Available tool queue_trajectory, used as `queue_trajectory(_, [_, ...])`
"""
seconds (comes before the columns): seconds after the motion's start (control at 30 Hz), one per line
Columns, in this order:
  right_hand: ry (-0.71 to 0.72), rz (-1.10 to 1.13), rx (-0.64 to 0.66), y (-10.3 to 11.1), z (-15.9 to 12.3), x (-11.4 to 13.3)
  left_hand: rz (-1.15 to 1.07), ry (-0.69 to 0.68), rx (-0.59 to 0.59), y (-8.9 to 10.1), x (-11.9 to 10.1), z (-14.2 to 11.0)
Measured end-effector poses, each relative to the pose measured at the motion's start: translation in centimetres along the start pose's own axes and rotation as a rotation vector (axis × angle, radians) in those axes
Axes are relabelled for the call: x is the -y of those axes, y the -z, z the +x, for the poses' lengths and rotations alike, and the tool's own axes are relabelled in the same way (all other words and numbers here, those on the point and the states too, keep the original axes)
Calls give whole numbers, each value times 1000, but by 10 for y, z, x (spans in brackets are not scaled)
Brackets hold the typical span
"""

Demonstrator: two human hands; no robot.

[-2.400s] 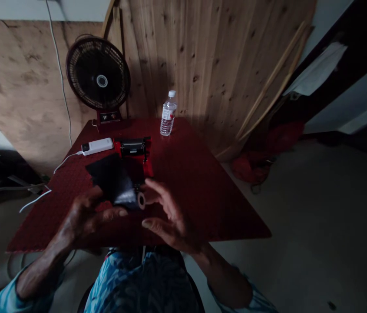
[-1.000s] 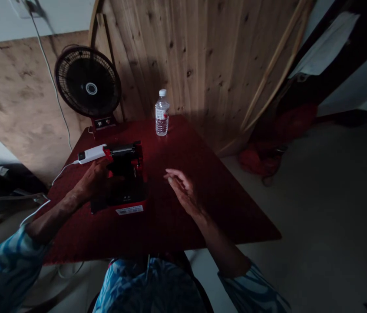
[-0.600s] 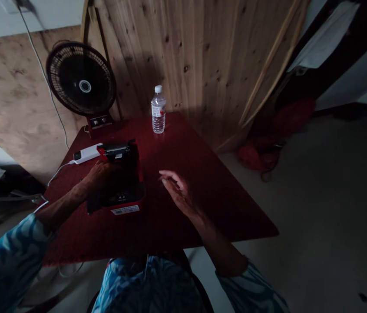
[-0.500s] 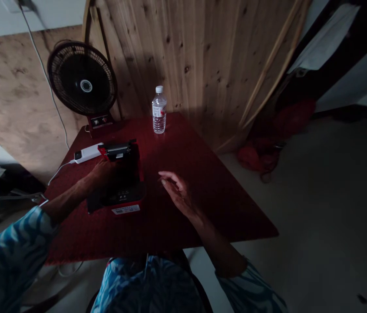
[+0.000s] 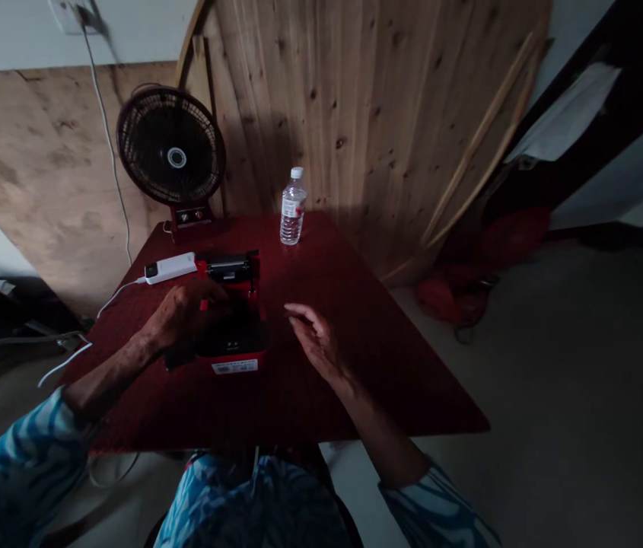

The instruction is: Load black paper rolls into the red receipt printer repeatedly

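Note:
A small red and black machine (image 5: 235,365) stands on the dark red table (image 5: 332,403), its lid raised at the back and a white label on its front. My left hand (image 5: 184,308) is over the machine's open inside from the left. Its fingers are lost in shadow, so what they touch or hold cannot be made out. To the right of the machine, apart from it, my right hand (image 5: 316,341) hovers above the table. The fingers are loosely bent, with thumb and forefinger a little apart and nothing visible between them.
Behind the machine, a white power bank (image 5: 176,267) lies with a cable plugged in. A dark fan (image 5: 176,157) stands at the back left. A clear plastic bottle (image 5: 292,209) with a white cap stands upright near the wooden panel (image 5: 367,114). Red bags (image 5: 447,297) lie on the floor.
My left hand has risen and drawn back somewhat from deep inside the machine, its back now more visible. My right hand keeps nearly the same pose. The camera view has shifted slightly.

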State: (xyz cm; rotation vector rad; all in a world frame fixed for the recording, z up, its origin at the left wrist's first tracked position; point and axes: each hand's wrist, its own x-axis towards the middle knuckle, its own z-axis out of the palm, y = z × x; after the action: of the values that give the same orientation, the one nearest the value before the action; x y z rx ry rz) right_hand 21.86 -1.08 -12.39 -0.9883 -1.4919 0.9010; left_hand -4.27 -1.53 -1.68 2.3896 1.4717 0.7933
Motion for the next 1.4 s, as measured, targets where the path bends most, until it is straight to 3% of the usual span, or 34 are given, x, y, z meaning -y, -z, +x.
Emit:
queue_trajectory(0.23, [152, -46, 2, -17, 50, 31, 74, -158, -43, 0, -27, -19])
queue_trajectory(0.37, [208, -46, 1, -29, 74, 32, 220, -272, -89, -7, -29, -41])
queue_trajectory(0.7, [163, -28, -4, -31, 71, 18, 270, -378, -160, -11, -33, -69])
queue_trajectory(0.83, [146, -12, 11, -31, 73, 19, 327, -359, -101, -13, -36, -75])
queue_trajectory(0.93, [135, 26, 38, -36, 82, 20, 342, -349, -94, -18, -33, -82])
queue_trajectory(1.13, [123, -15, 93, -48, 107, 28, 347, -399, -187, -26, -31, -92])
queue_trajectory(1.27, [141, -39, 79, -44, 98, 35, 359, -407, -240, -30, -33, -94])
queue_trajectory(1.4, [220, -57, 58, -35, 57, 35, 359, -410, -273, -34, -33, -97])
